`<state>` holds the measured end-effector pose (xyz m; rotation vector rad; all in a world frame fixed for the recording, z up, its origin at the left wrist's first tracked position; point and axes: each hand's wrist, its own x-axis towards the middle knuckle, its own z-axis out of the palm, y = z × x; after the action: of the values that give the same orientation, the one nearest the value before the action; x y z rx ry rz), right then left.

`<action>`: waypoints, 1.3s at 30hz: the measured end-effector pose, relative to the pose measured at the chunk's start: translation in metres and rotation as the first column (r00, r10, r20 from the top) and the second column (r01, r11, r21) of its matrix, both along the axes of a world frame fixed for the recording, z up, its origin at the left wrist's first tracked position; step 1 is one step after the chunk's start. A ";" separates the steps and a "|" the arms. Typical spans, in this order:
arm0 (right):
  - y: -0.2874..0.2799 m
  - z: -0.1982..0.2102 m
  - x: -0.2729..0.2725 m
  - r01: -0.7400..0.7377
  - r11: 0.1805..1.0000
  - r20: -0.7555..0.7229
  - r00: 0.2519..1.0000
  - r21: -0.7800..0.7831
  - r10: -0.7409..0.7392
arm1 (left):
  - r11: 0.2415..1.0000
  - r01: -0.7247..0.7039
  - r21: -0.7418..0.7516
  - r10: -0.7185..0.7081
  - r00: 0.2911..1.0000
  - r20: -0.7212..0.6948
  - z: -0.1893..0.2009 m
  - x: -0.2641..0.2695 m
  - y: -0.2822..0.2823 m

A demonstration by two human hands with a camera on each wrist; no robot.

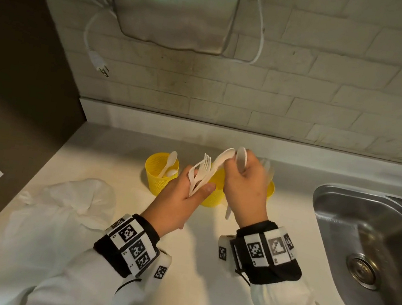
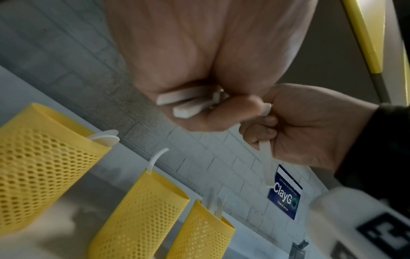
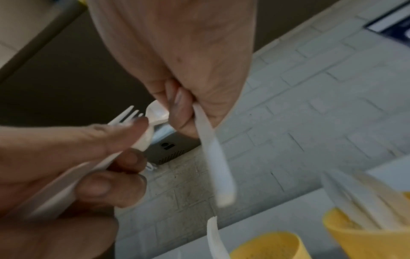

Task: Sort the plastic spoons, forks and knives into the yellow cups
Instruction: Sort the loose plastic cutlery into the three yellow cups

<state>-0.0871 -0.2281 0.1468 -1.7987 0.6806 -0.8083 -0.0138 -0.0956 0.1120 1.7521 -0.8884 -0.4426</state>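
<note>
While the left hand (image 1: 183, 196) grips the cutlery bundle (image 1: 200, 175), the right hand's (image 1: 248, 187) fingers (image 3: 177, 112) grasp one spoon (image 1: 240, 160); next, drop it into the spoon cup (image 1: 161, 172) at the desk's rear.

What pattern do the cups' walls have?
The yellow cups have a perforated mesh of small holes below a plain rim; clearest in the left wrist view.

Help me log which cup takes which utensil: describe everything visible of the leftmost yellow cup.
The leftmost yellow cup is a round, open-topped holder that looks like plastic, with walls perforated in a fine mesh pattern below a smooth rim. It stands upright on the white counter near the back wall, beside another yellow cup. Two white spoons sit inside, one bowl poking above the rim. Neither hand touches it.
</note>
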 end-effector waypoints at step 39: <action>-0.020 0.001 0.090 -0.113 0.980 -0.107 0.990 -0.165 0.096 | 0.898 -0.407 -0.169 0.288 0.832 -0.474 0.003 0.049 0.041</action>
<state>0.0027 -0.2480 0.1481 -2.0228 0.5891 -0.7293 0.0349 -0.0547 0.1153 1.4424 -0.2719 -0.4279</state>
